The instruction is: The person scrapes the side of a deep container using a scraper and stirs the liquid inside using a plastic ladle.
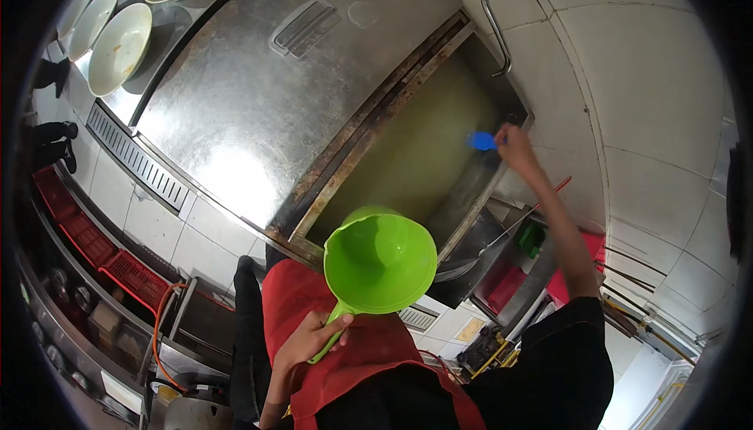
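Observation:
My left hand (pixel 312 339) grips the handle of a lime-green plastic dipper (pixel 382 265). Its round bowl faces up toward me, with no contents visible, in front of my red apron (pixel 365 347). My right hand (pixel 517 148) holds a small blue tool (pixel 482 141), blurred, possibly a brush or scraper, near the far right corner of a sunken metal tank. Cloudy yellow-green liquid (pixel 412 141) lies in the tank, below the blue tool. The tank's metal rim (pixel 347 191) is stained brown.
A stainless steel lid or counter (pixel 235 94) with a recessed handle (pixel 305 27) adjoins the tank. A bent metal tap (pixel 494 24) projects from the tiled wall. Soiled oval bowls (pixel 120 47) stand upper left. Red plastic baskets (pixel 132 277) line the left; another person's feet (pixel 59 144) show there.

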`<state>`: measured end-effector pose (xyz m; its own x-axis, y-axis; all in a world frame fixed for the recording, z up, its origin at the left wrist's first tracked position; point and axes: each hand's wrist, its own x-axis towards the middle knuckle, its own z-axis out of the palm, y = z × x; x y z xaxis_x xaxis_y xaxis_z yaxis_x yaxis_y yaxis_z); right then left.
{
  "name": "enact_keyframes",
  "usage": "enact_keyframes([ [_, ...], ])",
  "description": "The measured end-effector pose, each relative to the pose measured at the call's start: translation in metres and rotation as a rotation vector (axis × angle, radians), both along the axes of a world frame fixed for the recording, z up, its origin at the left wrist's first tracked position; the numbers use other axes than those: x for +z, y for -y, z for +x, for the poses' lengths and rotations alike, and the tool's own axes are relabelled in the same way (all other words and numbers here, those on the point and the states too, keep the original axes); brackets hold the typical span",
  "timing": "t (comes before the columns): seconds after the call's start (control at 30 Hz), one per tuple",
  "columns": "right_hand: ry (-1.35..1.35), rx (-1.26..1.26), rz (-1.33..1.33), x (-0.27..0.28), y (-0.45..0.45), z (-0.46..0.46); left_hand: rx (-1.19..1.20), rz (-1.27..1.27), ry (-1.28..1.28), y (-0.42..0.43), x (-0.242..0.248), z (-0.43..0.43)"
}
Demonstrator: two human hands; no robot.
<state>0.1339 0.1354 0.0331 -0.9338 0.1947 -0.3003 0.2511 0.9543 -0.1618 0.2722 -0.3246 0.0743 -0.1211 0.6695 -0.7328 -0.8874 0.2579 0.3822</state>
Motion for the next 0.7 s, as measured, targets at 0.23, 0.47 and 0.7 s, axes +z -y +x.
enact_keyframes([
  [0.23,0.108,-0.114,0.234,-0.007,0.017,0.029,-0.053,-0.014,-0.036,0.001,-0.003,0.001],
  [0.47,-0.032,-0.234,0.454,0.033,-0.018,-0.014,-0.067,-0.033,-0.068,-0.001,0.002,-0.001],
  [0.7,-0.025,-0.255,0.552,0.04,-0.013,-0.072,-0.077,-0.063,-0.077,-0.002,0.004,0.002],
])
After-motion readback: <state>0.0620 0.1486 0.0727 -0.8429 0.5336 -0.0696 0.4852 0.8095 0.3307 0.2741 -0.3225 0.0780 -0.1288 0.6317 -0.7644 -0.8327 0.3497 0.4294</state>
